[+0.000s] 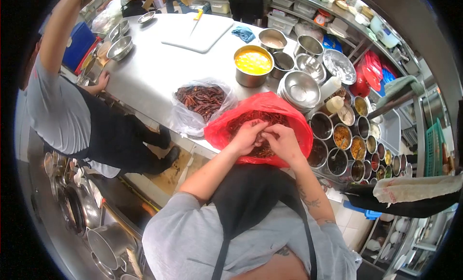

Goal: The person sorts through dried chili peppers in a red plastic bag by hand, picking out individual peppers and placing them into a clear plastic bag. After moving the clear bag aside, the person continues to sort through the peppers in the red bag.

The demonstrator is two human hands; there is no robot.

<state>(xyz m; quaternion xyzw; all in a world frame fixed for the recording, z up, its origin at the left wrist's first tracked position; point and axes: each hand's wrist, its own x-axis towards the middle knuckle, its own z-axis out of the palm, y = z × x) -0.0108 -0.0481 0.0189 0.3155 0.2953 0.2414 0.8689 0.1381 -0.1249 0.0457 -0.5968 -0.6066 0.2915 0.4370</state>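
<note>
My left hand and my right hand meet at the fingertips over an open red plastic bag. Both are closed in a pinch; whatever lies between the fingers is too small and covered to make out. Inside the red bag are dark red dried chilies, partly hidden under my hands. Just left of it, a clear plastic bag stands open, filled with long whole dried chilies. Both bags rest at the near edge of the steel table.
Beyond the bags stand a pot of yellow liquid and stacked steel bowls. Several sauce containers line the right. A yellow-handled knife lies on a white cutting board. Another person stands at left, a hand on the table.
</note>
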